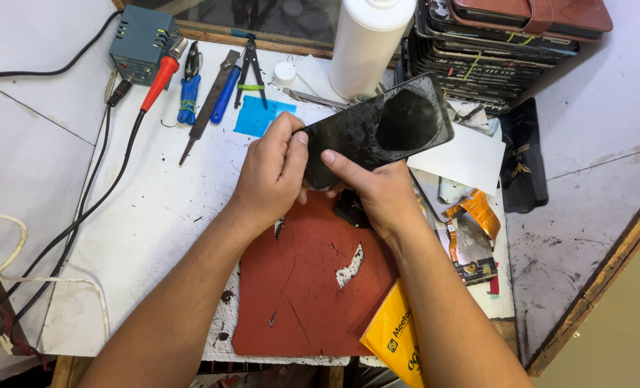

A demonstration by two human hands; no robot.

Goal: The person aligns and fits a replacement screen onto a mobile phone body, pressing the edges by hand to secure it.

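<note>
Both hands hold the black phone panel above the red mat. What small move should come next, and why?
Probably a lowering of the black panel onto the red mat. The left hand and right hand pinch only its near end, so the far end hangs tilted in the air above the white bench. The mat lies directly below and would support it.

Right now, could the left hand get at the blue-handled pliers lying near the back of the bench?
Probably yes, once freed: the left hand grips the black phone panel, but bare bench lies between it and the blue-handled pliers.
</note>
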